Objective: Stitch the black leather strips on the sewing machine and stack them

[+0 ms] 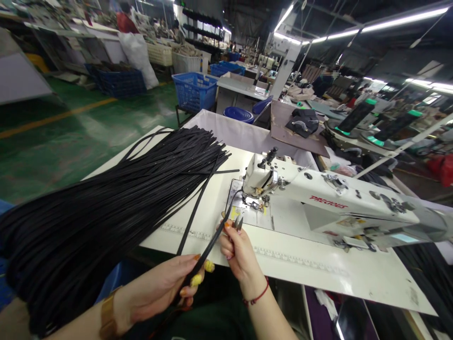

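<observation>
A black fabric strap runs from the needle area of a white sewing machine down toward me. My left hand is closed around its lower length, with yellow wraps on two fingertips. Closer to the needle, my right hand is closed around small metal thread snips, whose pointed blades stick out beside the strap. Whether those fingers also pinch the strap is hard to make out. A big bundle of black straps lies on the table to the left, its cut ends near the machine.
A measuring tape strip runs along the front of the white table. Beyond stand a blue crate, a blue round stool and a brown board with black fabric pieces. Other people sit farther back.
</observation>
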A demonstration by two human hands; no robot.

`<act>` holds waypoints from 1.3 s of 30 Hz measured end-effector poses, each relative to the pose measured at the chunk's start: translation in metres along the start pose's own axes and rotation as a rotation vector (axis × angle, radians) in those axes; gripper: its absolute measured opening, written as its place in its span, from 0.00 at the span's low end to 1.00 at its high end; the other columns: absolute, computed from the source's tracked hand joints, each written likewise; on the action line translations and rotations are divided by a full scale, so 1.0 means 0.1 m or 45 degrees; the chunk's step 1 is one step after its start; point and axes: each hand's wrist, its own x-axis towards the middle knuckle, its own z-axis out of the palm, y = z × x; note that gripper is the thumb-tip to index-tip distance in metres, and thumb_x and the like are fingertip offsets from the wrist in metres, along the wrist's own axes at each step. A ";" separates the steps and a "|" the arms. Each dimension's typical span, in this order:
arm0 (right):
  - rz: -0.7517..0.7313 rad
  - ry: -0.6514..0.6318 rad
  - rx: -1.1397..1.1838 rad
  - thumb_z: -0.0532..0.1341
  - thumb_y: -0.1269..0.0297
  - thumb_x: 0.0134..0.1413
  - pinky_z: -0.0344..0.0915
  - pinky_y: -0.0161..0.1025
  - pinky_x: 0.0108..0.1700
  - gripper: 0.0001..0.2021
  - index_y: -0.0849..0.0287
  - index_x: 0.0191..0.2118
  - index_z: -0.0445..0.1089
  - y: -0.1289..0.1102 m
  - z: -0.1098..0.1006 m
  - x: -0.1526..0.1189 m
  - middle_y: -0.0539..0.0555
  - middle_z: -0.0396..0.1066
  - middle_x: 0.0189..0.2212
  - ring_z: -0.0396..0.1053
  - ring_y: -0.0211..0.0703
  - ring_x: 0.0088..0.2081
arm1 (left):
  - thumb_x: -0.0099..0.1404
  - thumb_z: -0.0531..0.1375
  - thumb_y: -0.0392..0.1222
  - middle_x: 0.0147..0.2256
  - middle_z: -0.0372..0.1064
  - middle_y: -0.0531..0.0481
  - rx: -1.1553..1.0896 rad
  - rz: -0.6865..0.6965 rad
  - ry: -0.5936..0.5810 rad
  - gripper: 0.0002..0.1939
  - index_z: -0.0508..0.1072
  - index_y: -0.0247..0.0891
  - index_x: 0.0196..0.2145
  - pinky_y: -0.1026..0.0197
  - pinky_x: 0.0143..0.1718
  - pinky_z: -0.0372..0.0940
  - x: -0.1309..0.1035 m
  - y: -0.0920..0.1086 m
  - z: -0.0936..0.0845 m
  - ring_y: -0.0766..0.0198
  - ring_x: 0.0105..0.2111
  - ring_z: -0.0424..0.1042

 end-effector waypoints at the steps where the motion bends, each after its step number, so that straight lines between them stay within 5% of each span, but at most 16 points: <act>1: -0.001 -0.007 0.005 0.66 0.65 0.54 0.33 0.27 0.17 0.10 0.60 0.37 0.64 0.00 0.00 -0.01 0.40 0.54 0.21 0.36 0.24 0.18 | 0.66 0.61 0.55 0.28 0.57 0.56 -0.021 -0.005 0.000 0.18 0.73 0.35 0.39 0.65 0.30 0.60 0.01 -0.02 0.01 0.72 0.23 0.54; 9: -0.024 -0.023 -0.018 0.63 0.62 0.58 0.33 0.28 0.17 0.12 0.62 0.44 0.67 -0.05 0.00 -0.05 0.48 0.66 0.29 0.38 0.23 0.17 | 0.61 0.66 0.53 0.29 0.60 0.55 0.023 0.187 0.270 0.17 0.70 0.37 0.37 0.66 0.27 0.60 -0.02 -0.18 -0.01 0.69 0.26 0.58; 16: -0.047 0.085 -0.251 0.64 0.65 0.55 0.35 0.30 0.18 0.14 0.63 0.47 0.68 0.01 0.04 -0.02 0.50 0.71 0.28 0.40 0.24 0.16 | 0.63 0.62 0.54 0.28 0.60 0.52 0.827 0.662 0.409 0.18 0.71 0.37 0.26 0.65 0.29 0.59 -0.02 -0.12 0.03 0.65 0.28 0.60; 21: -0.025 0.012 -0.316 0.61 0.62 0.59 0.35 0.31 0.19 0.17 0.62 0.52 0.67 0.00 -0.03 -0.04 0.55 0.76 0.35 0.37 0.26 0.17 | 0.63 0.60 0.59 0.21 0.53 0.59 0.664 0.421 0.362 0.22 0.73 0.37 0.43 0.69 0.19 0.48 0.05 -0.19 0.04 0.70 0.19 0.50; 24: -0.154 0.066 -0.686 0.59 0.57 0.61 0.45 0.32 0.20 0.15 0.61 0.49 0.69 -0.04 -0.10 -0.14 0.54 0.75 0.34 0.47 0.30 0.19 | 0.62 0.60 0.61 0.19 0.50 0.60 0.630 0.381 0.386 0.25 0.73 0.36 0.44 0.69 0.18 0.46 0.08 -0.20 0.05 0.72 0.17 0.48; 27: -0.410 0.210 -1.232 0.57 0.57 0.63 0.61 0.36 0.33 0.11 0.58 0.45 0.67 -0.08 -0.11 -0.35 0.52 0.71 0.32 0.64 0.39 0.30 | 0.63 0.60 0.58 0.23 0.60 0.55 0.771 0.495 0.466 0.20 0.75 0.38 0.40 0.67 0.20 0.55 0.08 -0.14 0.08 0.68 0.19 0.57; 31: -0.464 0.145 -1.776 0.51 0.59 0.67 0.63 0.42 0.39 0.09 0.55 0.46 0.63 -0.03 0.02 -0.65 0.53 0.71 0.36 0.69 0.46 0.36 | 0.66 0.58 0.55 0.30 0.69 0.49 0.946 0.612 0.646 0.16 0.77 0.40 0.38 0.64 0.29 0.63 0.01 -0.14 0.01 0.61 0.28 0.67; 39: -0.761 -0.096 -2.021 0.56 0.67 0.62 0.68 0.41 0.35 0.07 0.58 0.45 0.67 0.34 0.22 -0.54 0.55 0.72 0.34 0.72 0.48 0.34 | 0.63 0.59 0.51 0.30 0.73 0.49 1.089 0.735 1.126 0.11 0.74 0.43 0.35 0.62 0.33 0.63 -0.16 -0.27 -0.13 0.55 0.31 0.71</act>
